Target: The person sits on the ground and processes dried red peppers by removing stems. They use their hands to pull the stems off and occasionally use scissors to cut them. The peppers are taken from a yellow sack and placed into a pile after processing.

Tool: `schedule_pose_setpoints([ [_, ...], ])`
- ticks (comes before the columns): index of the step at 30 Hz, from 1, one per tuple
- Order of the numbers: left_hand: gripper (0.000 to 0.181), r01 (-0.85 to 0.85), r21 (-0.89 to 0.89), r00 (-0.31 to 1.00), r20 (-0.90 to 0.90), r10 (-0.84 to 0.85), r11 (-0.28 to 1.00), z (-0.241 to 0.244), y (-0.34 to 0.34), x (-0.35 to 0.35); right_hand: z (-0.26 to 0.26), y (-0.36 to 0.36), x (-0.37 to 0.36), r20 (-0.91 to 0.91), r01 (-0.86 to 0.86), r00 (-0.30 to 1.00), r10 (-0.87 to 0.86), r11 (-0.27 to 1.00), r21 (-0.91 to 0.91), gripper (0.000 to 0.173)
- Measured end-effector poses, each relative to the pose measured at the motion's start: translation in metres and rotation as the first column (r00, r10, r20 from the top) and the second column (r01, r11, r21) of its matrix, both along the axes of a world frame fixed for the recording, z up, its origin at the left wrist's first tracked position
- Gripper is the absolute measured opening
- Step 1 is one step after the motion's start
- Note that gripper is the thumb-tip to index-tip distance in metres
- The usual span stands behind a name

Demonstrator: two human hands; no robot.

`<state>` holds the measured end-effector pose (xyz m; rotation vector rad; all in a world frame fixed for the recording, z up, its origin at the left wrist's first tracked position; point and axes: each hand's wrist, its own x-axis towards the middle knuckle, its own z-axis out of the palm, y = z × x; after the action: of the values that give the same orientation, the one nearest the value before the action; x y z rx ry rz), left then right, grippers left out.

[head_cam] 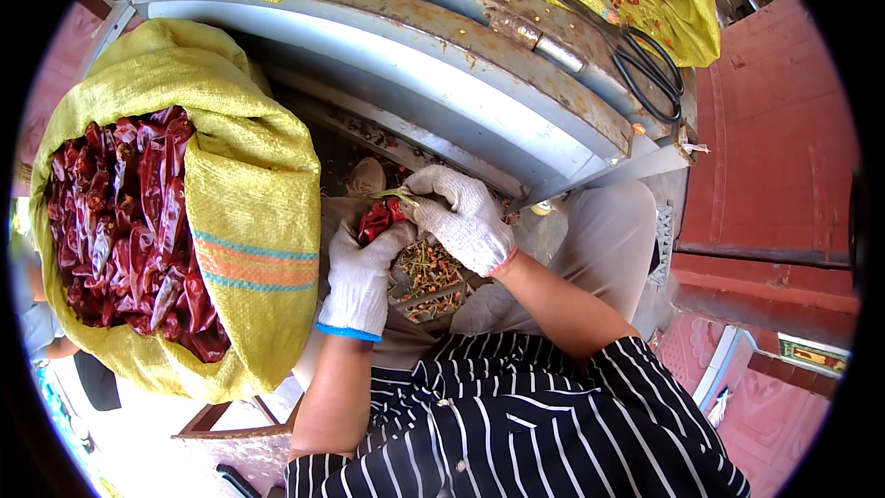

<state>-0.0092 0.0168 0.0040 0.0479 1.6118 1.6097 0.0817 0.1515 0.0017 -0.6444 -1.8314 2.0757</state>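
My left hand (366, 263), in a white knitted glove with a blue cuff, is closed around dried red chili peppers (380, 219). My right hand (460, 218), in a matching glove with a red-edged cuff, meets it from the right and pinches the pale green stems (399, 194) between thumb and fingers. To the left stands a yellow woven sack (252, 187), its rolled-down mouth full of dried red chili peppers (148, 221). Below my hands, stem scraps and chili bits (429, 270) lie in a heap.
A rusty-edged metal bench (415, 21) runs across ahead. On it lie black-handled scissors (646, 72) and another yellow sack (695, 14) with chilies. A red wooden panel (767, 131) stands at right. At the far left edge, part of another person (41, 325) shows.
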Motion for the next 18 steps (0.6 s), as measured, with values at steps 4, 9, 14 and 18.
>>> schedule_pose_setpoints([
  [4, 0.045, 0.020, 0.061, 0.997, -0.080, -0.015, 0.998, -0.007, 0.000, 0.001, 0.006, 0.007, 0.000, 0.025, -0.031, 0.999, 0.023, 0.927, 0.373, 0.022],
  [9, 0.048, 0.091, 0.072, 0.970, -0.231, -0.072, 0.993, -0.006, 0.003, 0.005, 0.018, 0.013, 0.002, 0.087, -0.117, 0.993, 0.081, 0.775, 0.621, 0.027],
  [14, 0.040, 0.086, -0.187, 0.788, -0.588, -0.181, 0.979, -0.007, 0.003, 0.006, 0.015, 0.006, 0.001, 0.021, -0.023, 1.000, 0.011, 0.637, 0.770, 0.023],
  [18, 0.034, 0.054, -0.226, 0.647, -0.734, -0.206, 0.973, -0.006, 0.006, 0.006, 0.008, 0.001, -0.004, -0.009, 0.013, 1.000, -0.009, 0.672, 0.741, 0.019],
])
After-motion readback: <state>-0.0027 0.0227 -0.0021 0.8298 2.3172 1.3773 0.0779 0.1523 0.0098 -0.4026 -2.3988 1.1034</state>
